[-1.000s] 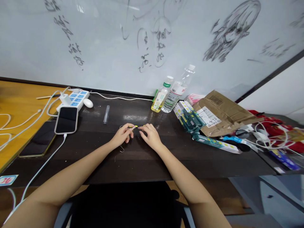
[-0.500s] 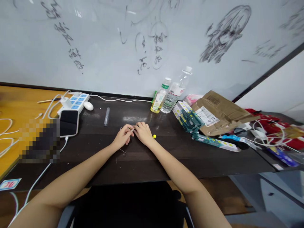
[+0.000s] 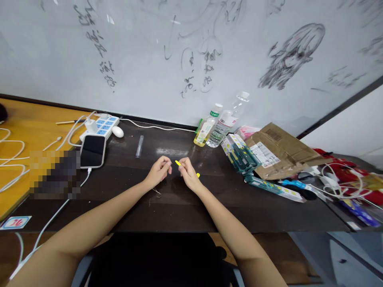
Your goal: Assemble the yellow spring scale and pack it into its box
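Observation:
Both hands hover over the middle of the dark desk (image 3: 179,207). My right hand (image 3: 188,173) pinches a small yellow piece (image 3: 178,162) between thumb and fingertips. My left hand (image 3: 160,171) is closed in a pinch just to its left; what it holds is too thin to make out. Another small yellow bit (image 3: 198,175) lies on the desk beside my right hand. A bent metal wire hook (image 3: 156,193) lies on the desk below my left wrist.
A clear tube (image 3: 139,146), a phone (image 3: 93,150) on a charging cable, a power strip (image 3: 100,124) and a white mouse-like object (image 3: 117,131) lie to the left. Two bottles (image 3: 215,125), green boxes (image 3: 239,153), a cardboard parcel (image 3: 278,149) and cables lie right. A whiteboard stands behind.
The hands met half a second ago and have now drawn a little apart and lifted. The right hand now holds a yellow piece up; another yellow bit lies on the desk.

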The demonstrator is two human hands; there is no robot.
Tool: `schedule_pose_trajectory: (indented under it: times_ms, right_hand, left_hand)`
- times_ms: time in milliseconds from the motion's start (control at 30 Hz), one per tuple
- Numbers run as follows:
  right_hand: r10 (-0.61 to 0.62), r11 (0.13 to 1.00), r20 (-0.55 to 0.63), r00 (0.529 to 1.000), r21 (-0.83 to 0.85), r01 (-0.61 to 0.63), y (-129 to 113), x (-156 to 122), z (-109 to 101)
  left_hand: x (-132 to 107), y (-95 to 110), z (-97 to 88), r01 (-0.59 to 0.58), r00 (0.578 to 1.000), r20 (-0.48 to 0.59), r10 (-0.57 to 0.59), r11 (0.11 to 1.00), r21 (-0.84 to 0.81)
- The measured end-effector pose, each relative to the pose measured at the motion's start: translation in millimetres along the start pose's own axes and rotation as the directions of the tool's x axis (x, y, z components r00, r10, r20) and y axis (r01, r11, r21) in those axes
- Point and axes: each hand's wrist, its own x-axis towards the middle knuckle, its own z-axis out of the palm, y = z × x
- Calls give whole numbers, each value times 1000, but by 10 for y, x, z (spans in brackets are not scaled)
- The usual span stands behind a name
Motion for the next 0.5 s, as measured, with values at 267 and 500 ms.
schedule_pose_trajectory:
  times_ms: [267, 500]
  right_hand:
    - [36, 999, 84, 996, 31, -39, -68, -29, 7]
    - [22, 999, 106, 994, 36, -25, -141, -34, -6]
  left_hand:
    - [-13, 20, 5, -49, 997, 53, 49, 999, 9]
    - [-28, 33, 11, -75, 996, 42, 72, 995, 60]
